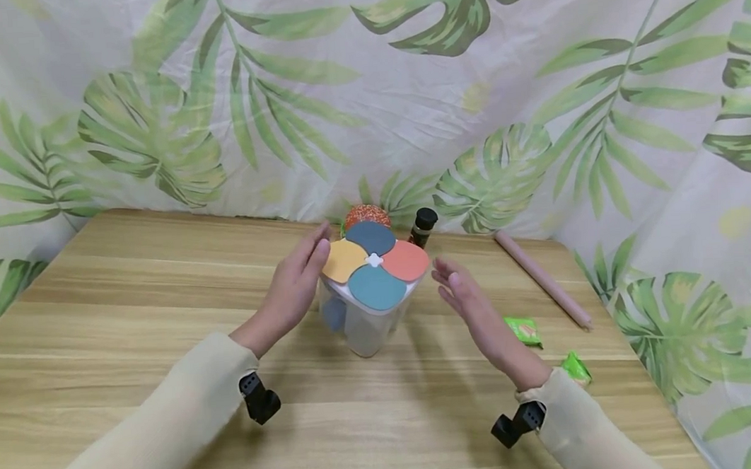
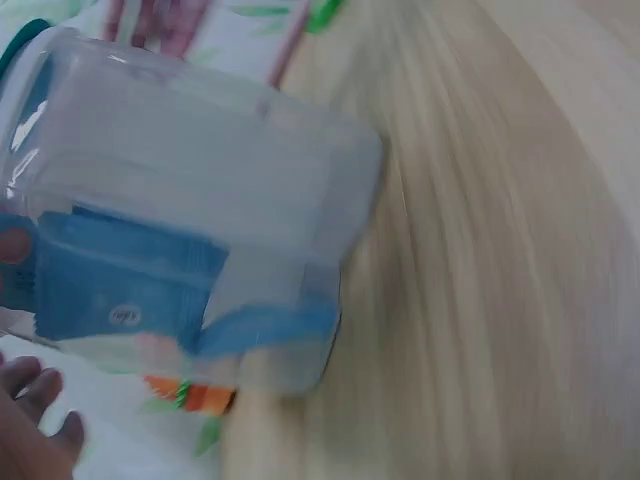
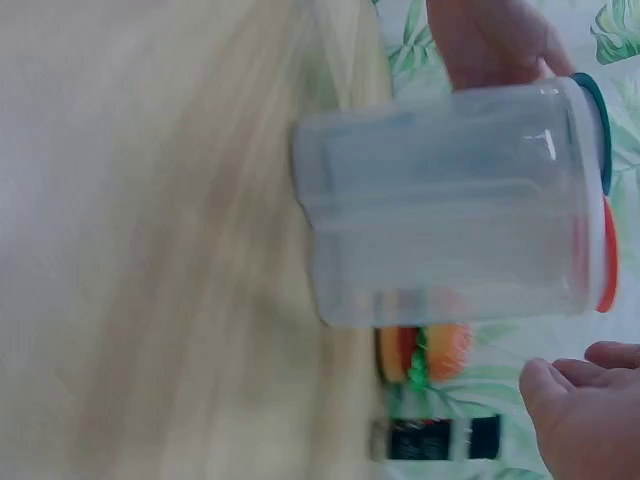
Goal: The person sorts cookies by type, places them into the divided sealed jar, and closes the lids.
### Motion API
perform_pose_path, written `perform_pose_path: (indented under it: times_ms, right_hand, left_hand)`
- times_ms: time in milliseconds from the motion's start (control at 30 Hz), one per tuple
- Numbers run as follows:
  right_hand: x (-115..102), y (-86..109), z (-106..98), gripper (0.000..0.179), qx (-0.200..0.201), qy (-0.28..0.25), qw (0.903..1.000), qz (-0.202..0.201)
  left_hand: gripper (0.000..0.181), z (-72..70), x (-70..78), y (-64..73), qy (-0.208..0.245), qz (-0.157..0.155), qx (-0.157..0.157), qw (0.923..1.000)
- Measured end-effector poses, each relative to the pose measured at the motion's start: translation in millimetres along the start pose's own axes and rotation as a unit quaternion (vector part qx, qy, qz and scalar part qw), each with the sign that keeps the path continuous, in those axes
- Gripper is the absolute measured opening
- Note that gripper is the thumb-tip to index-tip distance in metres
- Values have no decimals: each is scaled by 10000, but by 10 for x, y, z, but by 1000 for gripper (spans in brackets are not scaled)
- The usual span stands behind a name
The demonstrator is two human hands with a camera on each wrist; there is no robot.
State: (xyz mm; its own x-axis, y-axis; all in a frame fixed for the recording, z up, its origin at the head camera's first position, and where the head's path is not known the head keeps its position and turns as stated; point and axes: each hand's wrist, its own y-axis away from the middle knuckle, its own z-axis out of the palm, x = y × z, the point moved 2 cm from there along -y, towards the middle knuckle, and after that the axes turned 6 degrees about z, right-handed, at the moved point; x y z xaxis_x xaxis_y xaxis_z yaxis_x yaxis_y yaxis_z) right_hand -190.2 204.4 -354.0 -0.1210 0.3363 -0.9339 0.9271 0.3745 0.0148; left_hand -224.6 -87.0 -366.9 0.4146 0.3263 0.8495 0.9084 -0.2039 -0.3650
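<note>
The left grip (image 1: 293,285), fingers straight, perhaps touches the container (image 1: 365,327) on the worktop (image 1: 130,297); the right grip (image 1: 469,300), fingers relaxed, holds nothing.

There are two hands (image 1: 293,280) (image 1: 473,301), one container (image 1: 365,327), two green packets (image 1: 524,331) (image 1: 576,369), one bottle (image 1: 423,223), one burger (image 1: 367,214) and one rod (image 1: 543,280).

In the head view, the petalled lid (image 1: 378,287) hides lower parts of the burger (image 1: 367,214) at its 12 o'clock and the bottle (image 1: 423,222) at 2 o'clock.
</note>
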Motion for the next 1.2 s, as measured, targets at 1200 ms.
perform_pose_path:
  times_ms: [1200]
  right_hand:
    - [-410, -193, 86, 46, -64, 4103, 8182, -4026]
  left_hand:
    - [46, -174, 358, 131, -2173, 3622, -1295, 8971]
